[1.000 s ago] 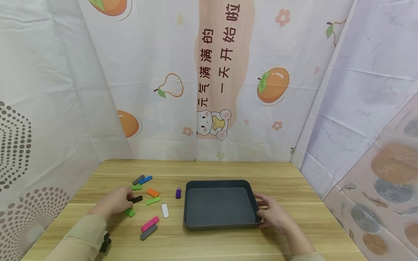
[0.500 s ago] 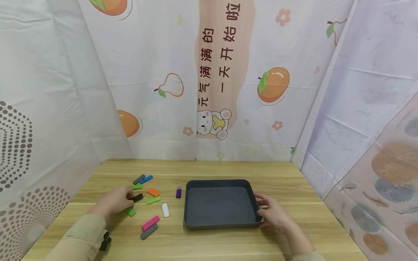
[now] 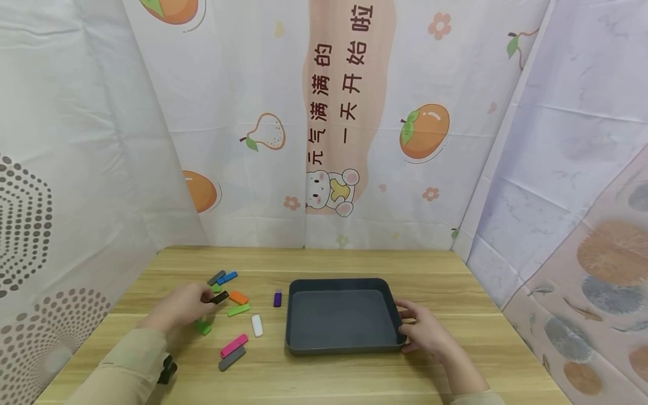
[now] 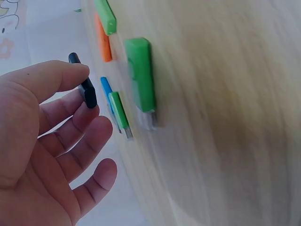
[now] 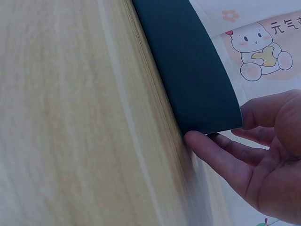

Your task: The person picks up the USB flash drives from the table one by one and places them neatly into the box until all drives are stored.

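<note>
A black USB stick (image 4: 85,87) is pinched between the thumb and fingers of my left hand (image 3: 182,306), raised over the table's left side. Green USB sticks lie close by: one (image 4: 142,75) with its metal plug showing, another (image 4: 118,109) beside a blue stick (image 3: 227,277). An orange stick (image 3: 238,297) lies just right of the held one. My right hand (image 3: 425,332) holds the right side of a dark grey tray (image 3: 344,352), one fingertip at the rim and another low by its base in the right wrist view. Nothing lies in the tray.
Between left hand and tray lie a light green stick (image 3: 238,310), a white stick (image 3: 257,325) and a purple stick (image 3: 277,298). Nearer the front are a pink stick (image 3: 234,346) and a grey stick (image 3: 232,358). Printed curtains (image 3: 253,185) border the wooden table (image 3: 314,382).
My left hand has lifted the black USB stick and moved it slightly away from me and to the right. The right hand and the tray stay in place.
</note>
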`<control>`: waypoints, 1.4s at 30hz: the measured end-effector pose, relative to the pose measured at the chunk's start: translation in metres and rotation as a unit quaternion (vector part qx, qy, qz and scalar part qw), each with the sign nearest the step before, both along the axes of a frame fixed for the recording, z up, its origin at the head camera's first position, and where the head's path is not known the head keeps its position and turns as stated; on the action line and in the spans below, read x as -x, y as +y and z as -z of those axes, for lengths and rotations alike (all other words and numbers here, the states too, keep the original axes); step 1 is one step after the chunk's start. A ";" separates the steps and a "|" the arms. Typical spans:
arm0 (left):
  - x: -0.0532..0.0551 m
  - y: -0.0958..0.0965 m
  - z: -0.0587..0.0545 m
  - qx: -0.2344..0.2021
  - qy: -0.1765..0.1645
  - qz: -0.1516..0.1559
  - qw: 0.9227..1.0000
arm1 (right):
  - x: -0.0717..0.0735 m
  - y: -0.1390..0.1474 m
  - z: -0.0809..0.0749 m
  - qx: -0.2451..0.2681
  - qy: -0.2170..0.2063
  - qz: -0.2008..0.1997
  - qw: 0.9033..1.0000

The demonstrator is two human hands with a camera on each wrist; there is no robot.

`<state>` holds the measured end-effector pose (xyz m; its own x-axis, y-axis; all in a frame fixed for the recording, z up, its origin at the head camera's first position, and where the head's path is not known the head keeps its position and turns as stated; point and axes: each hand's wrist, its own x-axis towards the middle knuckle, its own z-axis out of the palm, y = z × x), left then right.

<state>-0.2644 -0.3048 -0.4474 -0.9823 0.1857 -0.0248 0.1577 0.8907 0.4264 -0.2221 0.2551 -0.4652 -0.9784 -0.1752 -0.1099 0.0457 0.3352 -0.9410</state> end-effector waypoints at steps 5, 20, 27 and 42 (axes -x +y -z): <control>0.000 0.011 -0.007 -0.003 0.000 -0.001 1.000 | -0.001 0.000 -0.001 0.003 0.001 0.000 1.000; 0.007 0.056 -0.029 -0.003 0.036 0.039 0.999 | -0.001 0.000 -0.001 -0.001 0.004 0.006 1.000; 0.009 0.077 -0.039 0.006 0.048 0.045 0.998 | 0.000 0.000 0.001 0.001 0.006 0.000 1.000; 0.021 0.113 -0.050 0.022 0.082 0.061 0.995 | 0.000 0.001 0.000 0.003 0.006 -0.008 1.000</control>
